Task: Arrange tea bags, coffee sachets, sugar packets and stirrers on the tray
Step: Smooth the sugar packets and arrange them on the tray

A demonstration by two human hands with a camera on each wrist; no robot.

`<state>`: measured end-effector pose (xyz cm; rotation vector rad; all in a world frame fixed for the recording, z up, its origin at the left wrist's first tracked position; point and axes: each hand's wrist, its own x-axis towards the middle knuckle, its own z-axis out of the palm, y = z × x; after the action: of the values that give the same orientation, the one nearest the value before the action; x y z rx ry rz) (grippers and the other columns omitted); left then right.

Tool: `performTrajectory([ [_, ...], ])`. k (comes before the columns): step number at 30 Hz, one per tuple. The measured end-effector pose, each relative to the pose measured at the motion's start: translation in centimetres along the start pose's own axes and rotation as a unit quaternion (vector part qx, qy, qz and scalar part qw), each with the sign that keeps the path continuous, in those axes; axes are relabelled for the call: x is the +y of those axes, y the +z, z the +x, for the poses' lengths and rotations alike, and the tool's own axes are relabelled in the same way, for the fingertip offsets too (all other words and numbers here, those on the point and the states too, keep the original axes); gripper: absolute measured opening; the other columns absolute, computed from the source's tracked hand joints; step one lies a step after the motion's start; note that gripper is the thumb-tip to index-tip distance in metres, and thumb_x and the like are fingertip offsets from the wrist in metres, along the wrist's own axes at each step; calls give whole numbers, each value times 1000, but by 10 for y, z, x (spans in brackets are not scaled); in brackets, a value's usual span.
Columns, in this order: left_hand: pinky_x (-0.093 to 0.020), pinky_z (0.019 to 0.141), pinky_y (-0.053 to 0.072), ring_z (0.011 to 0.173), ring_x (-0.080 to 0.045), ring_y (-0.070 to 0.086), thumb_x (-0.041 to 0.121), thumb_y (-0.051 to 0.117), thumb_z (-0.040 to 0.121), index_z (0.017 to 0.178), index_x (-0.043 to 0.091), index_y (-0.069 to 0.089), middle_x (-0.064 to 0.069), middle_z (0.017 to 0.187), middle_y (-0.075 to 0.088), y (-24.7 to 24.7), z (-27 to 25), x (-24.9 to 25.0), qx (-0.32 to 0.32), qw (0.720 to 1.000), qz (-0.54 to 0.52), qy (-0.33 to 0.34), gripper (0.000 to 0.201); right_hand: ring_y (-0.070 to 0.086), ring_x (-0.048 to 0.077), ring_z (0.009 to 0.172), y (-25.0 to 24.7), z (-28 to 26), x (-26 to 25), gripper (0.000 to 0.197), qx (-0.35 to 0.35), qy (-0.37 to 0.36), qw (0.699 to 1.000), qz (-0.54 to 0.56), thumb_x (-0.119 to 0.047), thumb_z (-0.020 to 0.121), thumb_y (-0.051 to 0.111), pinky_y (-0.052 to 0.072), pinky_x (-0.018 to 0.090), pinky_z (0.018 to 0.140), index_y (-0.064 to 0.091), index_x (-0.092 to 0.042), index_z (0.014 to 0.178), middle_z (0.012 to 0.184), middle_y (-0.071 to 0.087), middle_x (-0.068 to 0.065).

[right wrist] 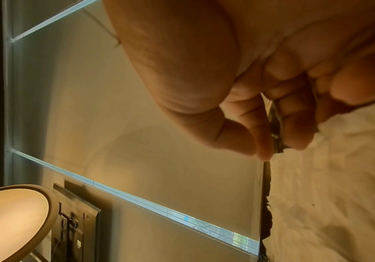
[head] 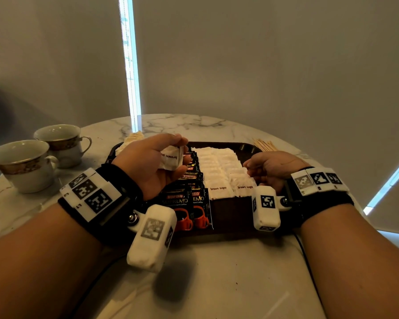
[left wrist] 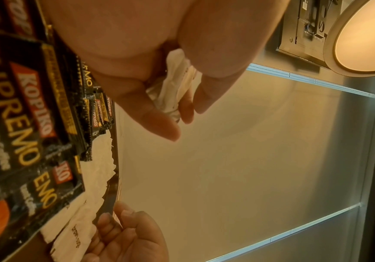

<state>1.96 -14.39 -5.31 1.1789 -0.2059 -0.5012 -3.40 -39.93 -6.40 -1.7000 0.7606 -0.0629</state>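
From the head view, the left hand (head: 152, 162) is raised over the dark tray (head: 230, 215), fingers and thumb curled round a small bunch of white sugar packets (head: 172, 158). Just below it two overlapping rows of black coffee sachets (head: 189, 199) run away from the person, and beside those, to the right, lie two rows of laid sugar packets (head: 219, 171). So the sugar rows lie to the right of and below the held bunch, long axis running front to back. The right hand (head: 272, 171) sits at the right edge of those rows and is nearer to them; its fingers are curled, on what I cannot tell. Wooden stirrers (head: 264, 145) lie on the table beyond the tray's far right corner.

The left wrist view shows the bunch (left wrist: 177, 83) clamped between thumb and fingers above the sachets (left wrist: 31, 109).

In the right wrist view, the right fingertips (right wrist: 262, 145) are pinched together at the tray's rim (right wrist: 266, 195), touching the packets (right wrist: 330, 186).
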Motion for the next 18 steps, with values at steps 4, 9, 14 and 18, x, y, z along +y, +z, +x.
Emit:
performTrajectory([
  [4, -24, 51, 54, 71, -18, 66, 18, 58, 96, 97, 9, 70, -8, 87, 65, 1, -1, 0, 3, 1000, -3, -3, 15, 49, 20, 65, -1, -1, 0, 8, 19, -7, 1000, 21, -13, 87, 61, 41, 30, 53, 66, -7, 90, 74, 55, 6],
  [9, -30, 59, 59, 78, -26, 69, 10, 41, 92, 102, 4, 74, -19, 103, 63, 2, -4, 3, -19, 999, -36, -16, 35, 44, 16, 59, 4, -4, -4, 5, -8, -40, 995, 94, -14, 86, 63, 35, 27, 45, 63, -11, 81, 69, 51, 2],
  [14, -38, 72, 63, 95, -35, 72, 1, 29, 93, 114, 6, 71, -24, 123, 57, 5, -5, 3, -31, 998, -54, -14, 47, 46, 14, 58, 21, -21, -12, 7, -97, -96, 981, 138, -15, 90, 62, 34, 24, 45, 58, -13, 84, 68, 50, 1],
  [18, -43, 74, 64, 93, -31, 76, -6, 39, 96, 119, 7, 66, -23, 121, 62, 6, -4, 0, -45, 998, -43, 0, 38, 46, 13, 60, 41, -39, -14, 9, -155, -146, 966, 145, -17, 90, 64, 32, 24, 48, 57, -14, 86, 69, 51, 0],
])
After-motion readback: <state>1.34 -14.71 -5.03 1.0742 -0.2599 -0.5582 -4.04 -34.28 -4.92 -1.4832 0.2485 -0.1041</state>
